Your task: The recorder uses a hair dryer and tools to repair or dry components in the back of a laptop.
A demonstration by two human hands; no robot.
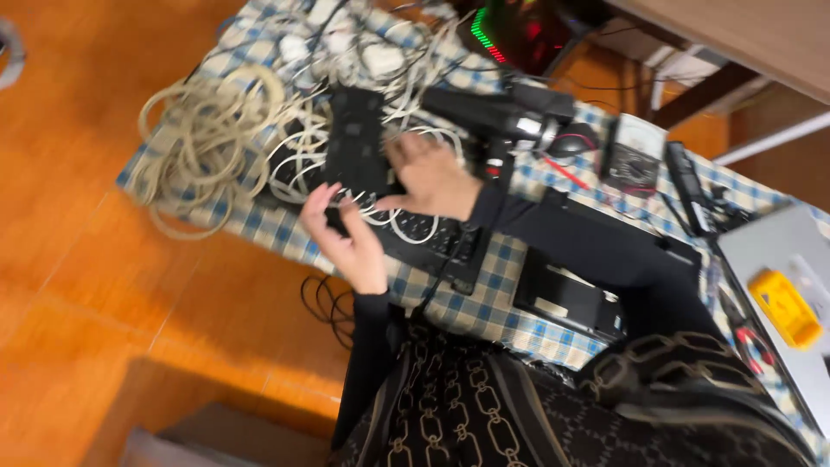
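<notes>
The left hand (350,238) lay at the near edge of the checked cloth (484,311) covering the surface, fingers loosely curled among thin white cables (406,227); whether its grip closed on a cable could not be told. The right hand (432,177) rested on a black keyboard (450,246), grip released, fingers spread over white cables. A black power strip (354,143) lay just beyond both hands. A beige cable coil (207,138) sat to the left. A yellow meter (782,307) lay well apart, at right.

Motion-blurred hands (432,177) over cables (380,212)
</notes>
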